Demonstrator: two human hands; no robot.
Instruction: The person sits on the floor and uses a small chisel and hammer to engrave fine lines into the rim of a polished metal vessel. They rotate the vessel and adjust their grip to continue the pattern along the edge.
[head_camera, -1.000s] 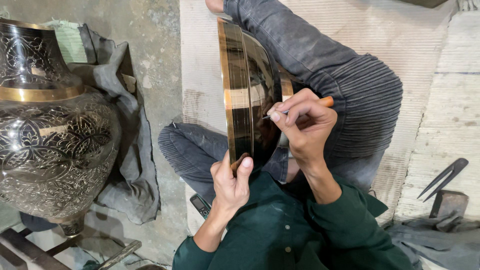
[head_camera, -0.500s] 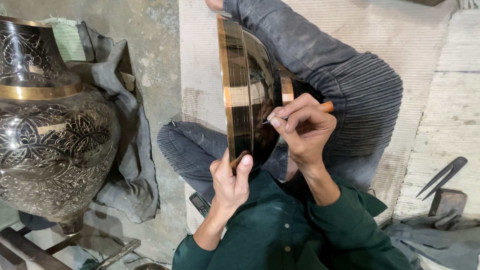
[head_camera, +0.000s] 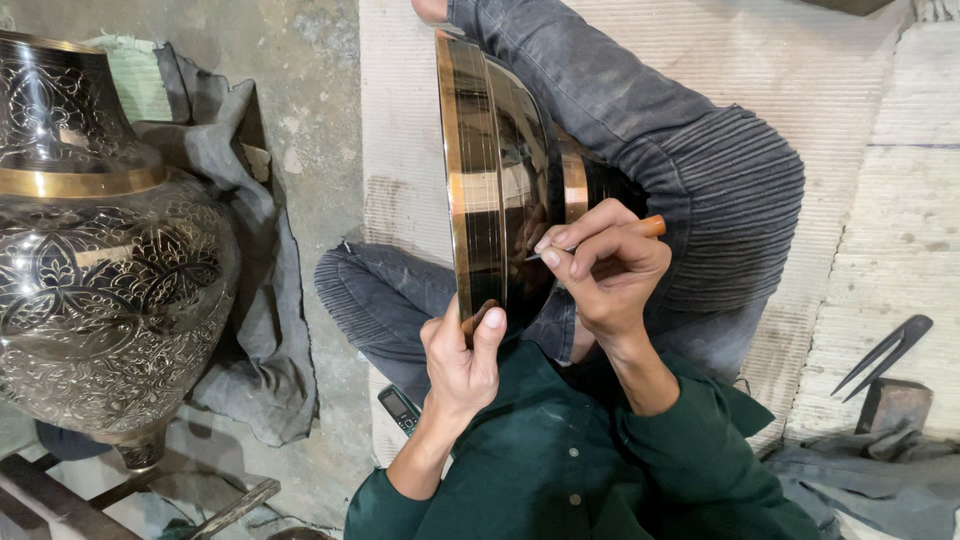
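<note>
Dark brass-banded bowl (head_camera: 495, 190) on edge across lap, thin orange-handled engraving tool (head_camera: 600, 240) against it

Rough grey concrete floor (head_camera: 320, 120) beside a pale ribbed mat (head_camera: 850, 90).

- A large engraved black-and-brass metal vase (head_camera: 105, 260) stands at the left.
- A crumpled grey cloth (head_camera: 245, 290) lies beside it.
- A small dark mobile phone (head_camera: 400, 408) lies on the floor.
- Dark metal dividers (head_camera: 885, 352) rest at the right.
</note>
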